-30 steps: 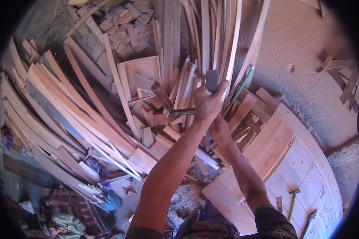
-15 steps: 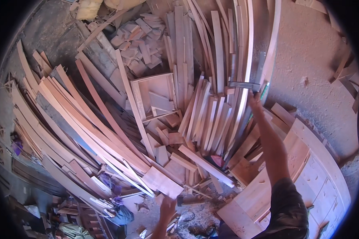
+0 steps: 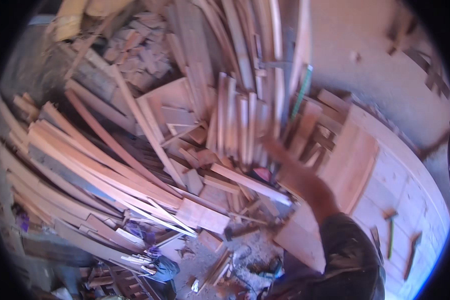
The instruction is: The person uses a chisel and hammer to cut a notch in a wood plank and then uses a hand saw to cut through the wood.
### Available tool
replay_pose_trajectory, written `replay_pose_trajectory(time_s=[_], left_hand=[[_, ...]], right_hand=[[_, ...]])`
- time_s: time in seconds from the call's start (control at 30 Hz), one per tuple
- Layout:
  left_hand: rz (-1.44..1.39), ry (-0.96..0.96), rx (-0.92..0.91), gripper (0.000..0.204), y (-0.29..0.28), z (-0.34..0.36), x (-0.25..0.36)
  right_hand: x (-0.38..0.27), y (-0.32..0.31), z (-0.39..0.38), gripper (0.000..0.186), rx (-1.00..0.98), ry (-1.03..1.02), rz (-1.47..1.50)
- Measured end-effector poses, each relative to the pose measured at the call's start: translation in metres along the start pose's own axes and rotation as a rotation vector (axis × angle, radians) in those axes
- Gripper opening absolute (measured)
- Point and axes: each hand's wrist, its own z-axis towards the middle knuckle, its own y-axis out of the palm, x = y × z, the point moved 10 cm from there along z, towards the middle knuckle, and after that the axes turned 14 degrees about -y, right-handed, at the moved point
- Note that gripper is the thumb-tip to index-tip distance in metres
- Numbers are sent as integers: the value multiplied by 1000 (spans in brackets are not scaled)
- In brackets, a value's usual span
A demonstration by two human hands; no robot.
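Observation:
My right hand point(image 3: 271, 146) reaches up from the lower right, over the lower part of a bunch of upright wooden strips point(image 3: 230, 117). Motion smears its fingers, so whether it grips a strip is not clear. Beyond it, a grey metal bar point(image 3: 276, 64) lies across the long boards, and a green-edged strip point(image 3: 301, 92) leans beside them. Below the hand is a small red object point(image 3: 261, 174), next to a pale squared timber point(image 3: 252, 185). My left hand is out of view.
Long curved boards point(image 3: 100, 160) fill the left side. An open wooden box frame point(image 3: 167, 110) stands behind the middle, before a heap of offcuts point(image 3: 142, 50). To the right is a large curved wooden panel point(image 3: 385, 175) with tools lying on it. Shavings and scraps cover the floor point(image 3: 250, 250).
My right hand has moved down and left from the grey metal bar to the upright strips. My left hand has left the view. The whole view has shifted, and the picture is now blurred.

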Motion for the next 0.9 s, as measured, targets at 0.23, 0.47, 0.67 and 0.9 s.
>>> replay_pose_trajectory(time_s=[0.23, 0.47, 0.67, 0.9], left_hand=[[-67, 69, 1, 43, -40, -16, -47], [-126, 7, 66, 47, -84, -35, -108], [-162, -262, 66, 43, -110, -13, -240], [-229, -59, -43, 29, -94, -15, -225]], right_hand=[[-300, 11, -249, 24, -420, 33, 914], [-283, -144, -391, 36, -376, 42, 634], [-115, -359, -498, 42, -177, 505, -232], [-49, -395, -625, 53, -459, 399, -614]])
